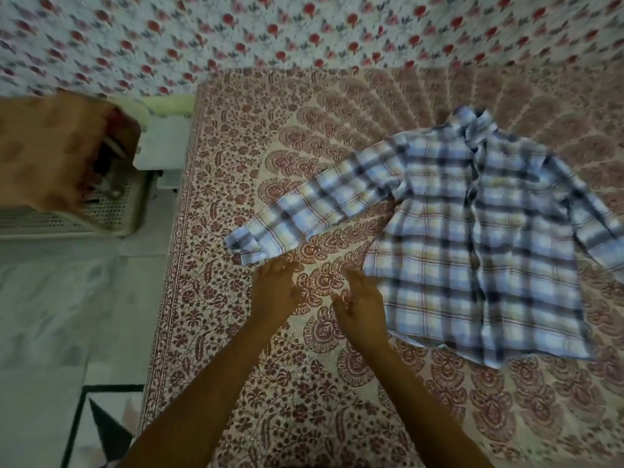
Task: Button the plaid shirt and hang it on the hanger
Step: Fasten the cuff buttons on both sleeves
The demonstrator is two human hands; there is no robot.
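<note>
Both hands loose over the bed, shirt lying right beside them.

On my feed the patterned bedspread point(304, 163) lay under both hands. The plaid shirt point(472, 248) lay spread front-up on it, its near side edge just to the right of the right hand point(361, 305). One sleeve point(320, 197) stretched across beyond both hands, and its cuff point(246, 244) ended just past the left hand point(275, 292). Both hands were slack, fingers relaxed, holding nothing. Blur kept me from telling whether the buttons were fastened.
</note>
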